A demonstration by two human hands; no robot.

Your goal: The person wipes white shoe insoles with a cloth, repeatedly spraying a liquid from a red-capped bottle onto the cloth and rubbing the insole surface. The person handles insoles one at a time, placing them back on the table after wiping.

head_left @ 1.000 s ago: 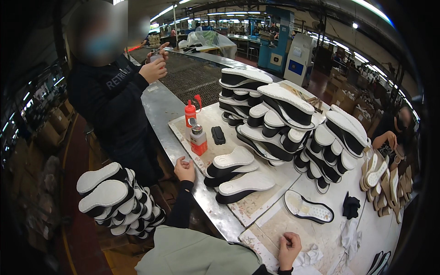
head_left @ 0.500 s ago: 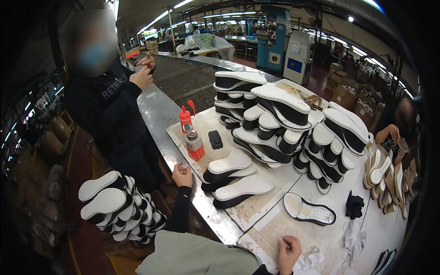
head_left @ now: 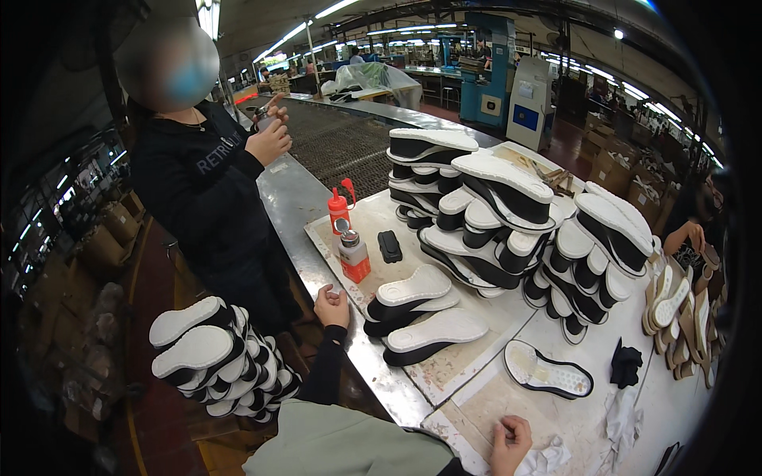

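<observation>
**Fingers curled at the bench edge**

Fingers of the left hand are curled loosely inward, holding nothing that shows, and the hand rests at the near-left metal edge of the bench. Just right of it lie three soles, white on top with black rims, stacked and overlapping. The right hand sits near the bottom, fingers folded into a loose fist on the stained board, beside a crumpled white rag; whether it grips the rag I cannot tell. Farther right lies a single sole, tread up, with a black cloth next to it. Beyond the left hand stand two orange bottles and a small black block. Far right rises a big pile of soles. At left, another stack sits off the bench, and a person in black stands behind it.
</observation>
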